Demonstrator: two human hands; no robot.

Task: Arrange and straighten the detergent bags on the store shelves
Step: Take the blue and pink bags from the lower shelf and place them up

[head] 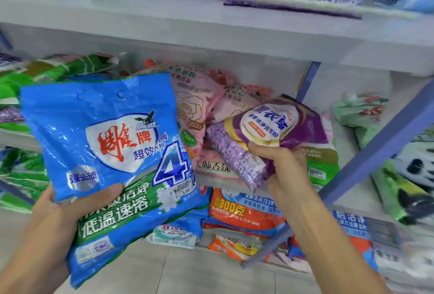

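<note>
My left grip [56, 214] clasps a large glossy blue plastic detergent bag [105, 143] off the shelf [220, 179], probably freeing room; my right grip [286, 167] clutches a small crumpled purple plastic bag [270, 129] before the slumped pink bags [195, 106].

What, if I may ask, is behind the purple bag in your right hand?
Two pink bags stand there; the purple bag and right hand hide their lower parts.

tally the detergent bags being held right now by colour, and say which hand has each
blue plastic detergent bag, gripped by the left hand: 1
purple plastic detergent bag, gripped by the right hand: 1
total held: 2
</note>
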